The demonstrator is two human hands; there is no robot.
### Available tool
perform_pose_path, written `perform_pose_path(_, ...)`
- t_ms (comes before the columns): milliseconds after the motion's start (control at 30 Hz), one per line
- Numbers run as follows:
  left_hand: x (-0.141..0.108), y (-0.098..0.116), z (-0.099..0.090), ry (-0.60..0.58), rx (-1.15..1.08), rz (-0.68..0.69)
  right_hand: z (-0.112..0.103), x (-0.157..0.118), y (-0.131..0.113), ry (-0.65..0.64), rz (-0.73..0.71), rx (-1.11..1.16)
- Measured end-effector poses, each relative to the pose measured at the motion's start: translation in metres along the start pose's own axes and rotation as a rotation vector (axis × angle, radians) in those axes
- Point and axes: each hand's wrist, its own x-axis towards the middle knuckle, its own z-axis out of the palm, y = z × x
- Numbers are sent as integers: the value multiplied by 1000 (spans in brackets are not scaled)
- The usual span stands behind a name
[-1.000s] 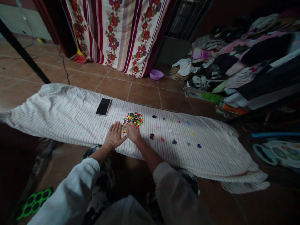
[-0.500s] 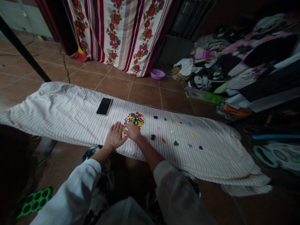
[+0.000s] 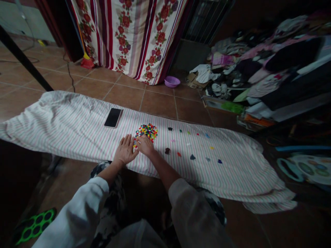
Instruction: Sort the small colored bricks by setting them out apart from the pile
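A pile of small multicoloured pieces (image 3: 148, 131) lies on the striped cloth (image 3: 77, 127). At the pile's lower left, my left hand (image 3: 126, 150) rests palm down with its fingers stretched out. My right hand (image 3: 145, 145) is bent over the pile's near edge, its fingers drawn together; whatever they hold is too small and hidden to name. To the right, little groups of single colours are spaced out, among them a black group (image 3: 170, 128), a brown group (image 3: 167, 151), an orange group (image 3: 179, 154), a dark grey group (image 3: 192, 157) and a dark blue group (image 3: 219, 161).
A phone (image 3: 113, 117) lies on the cloth left of the pile. Beyond the cloth are a purple basin (image 3: 172, 81), a floral curtain (image 3: 139, 38) and a heap of clothes (image 3: 240, 65). A green object with round holes (image 3: 36, 224) is at the lower left.
The whole view has shifted slightly, so most things appear a little further left. Both hands keep nearly the same places beside the pile.
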Motion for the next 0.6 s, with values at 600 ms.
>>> perform_pose_path(600, 1, 1, -6, 15, 28, 14, 16, 7, 15, 189, -86, 340)
